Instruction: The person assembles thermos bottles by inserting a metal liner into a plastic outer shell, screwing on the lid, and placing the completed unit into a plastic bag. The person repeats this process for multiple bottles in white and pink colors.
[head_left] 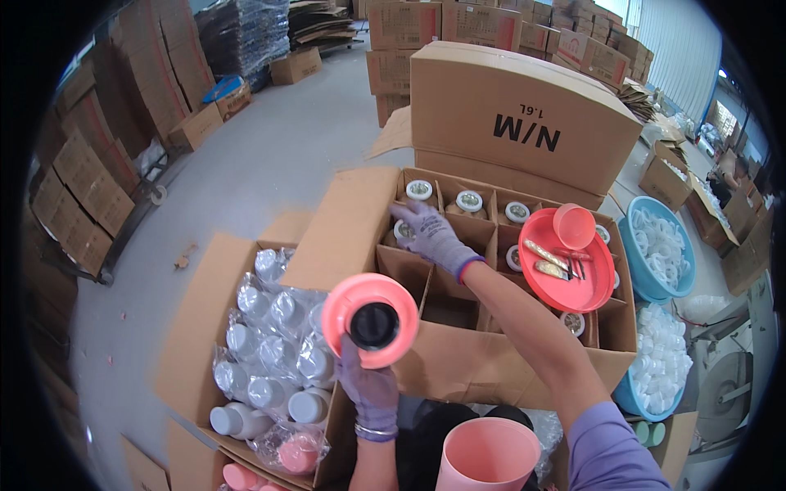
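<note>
My left hand (368, 385), in a grey-purple glove, grips a pink round plastic part (397, 307) with a wide rim and a black centre. My right hand (431, 235), gloved alike, reaches into the divided cardboard box (409, 360). Its fingers bend round the white-rimmed top of a bottle (402, 232) in a left-hand compartment; the bottle's body is hidden. More bottles with white rims (468, 201) stand in other compartments. A pink tray (565, 288) rests on the box's right side, holding a pink cup (574, 227) and several small tools (548, 255).
A pink container (490, 454) stands before me. To the left, an open carton holds several bagged white bottles (278, 353). Blue tubs (686, 266) with white plastic pieces are on the right. The box's raised flap (524, 106) stands behind; stacked cartons (404, 72) lie beyond.
</note>
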A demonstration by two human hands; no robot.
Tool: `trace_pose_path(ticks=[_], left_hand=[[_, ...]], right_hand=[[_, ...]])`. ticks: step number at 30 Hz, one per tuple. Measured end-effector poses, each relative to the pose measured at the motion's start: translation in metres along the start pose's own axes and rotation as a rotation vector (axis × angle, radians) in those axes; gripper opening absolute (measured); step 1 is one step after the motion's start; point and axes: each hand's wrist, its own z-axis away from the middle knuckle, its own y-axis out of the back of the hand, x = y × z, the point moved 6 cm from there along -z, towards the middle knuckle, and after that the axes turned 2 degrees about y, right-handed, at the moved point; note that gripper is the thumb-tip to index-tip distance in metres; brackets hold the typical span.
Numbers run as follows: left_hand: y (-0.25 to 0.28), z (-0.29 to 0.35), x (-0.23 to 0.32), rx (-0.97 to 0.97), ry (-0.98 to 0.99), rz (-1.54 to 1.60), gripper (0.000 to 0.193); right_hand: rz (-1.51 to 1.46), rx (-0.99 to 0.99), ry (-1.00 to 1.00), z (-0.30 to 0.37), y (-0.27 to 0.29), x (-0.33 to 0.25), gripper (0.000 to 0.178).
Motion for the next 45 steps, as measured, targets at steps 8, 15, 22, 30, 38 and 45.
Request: trace_pose_path(ticks=[8,15,22,30,38,45], left_hand=[[-0.007,-0.012,-0.036,-0.333,0.329,0.358,0.059],[-0.061,-0.003,-0.039,-0.585,0.719,0.648,0.055],[-0.053,0.079,-0.03,-0.784,0.012,-0.44,0.054],[0.02,0.174,-0.028,-0.833,0.277,-0.516,0.051],[0.011,0.183,0.017,-0.597,-0.382,-1.184,0.045],[0.01,0.142,0.005,-0.476,0.224,-0.673,0.042]], right_hand=[[-0.066,0.194,0.077,0.008,0.042,-0.026,0.073],[0.155,0.321,0.592,0.122,0.209,-0.151,0.052],[-0.567,-0.097,0.309,0.25,0.236,-0.145,0.038],[-1.106,0.051,-0.468,0.345,0.181,-0.108,0.072],[-0.961,-0.617,-0.417,0.361,0.158,-0.117,0.039],[-0.711,-0.457,-0.587,0.349,0.158,-0.119,0.035]])
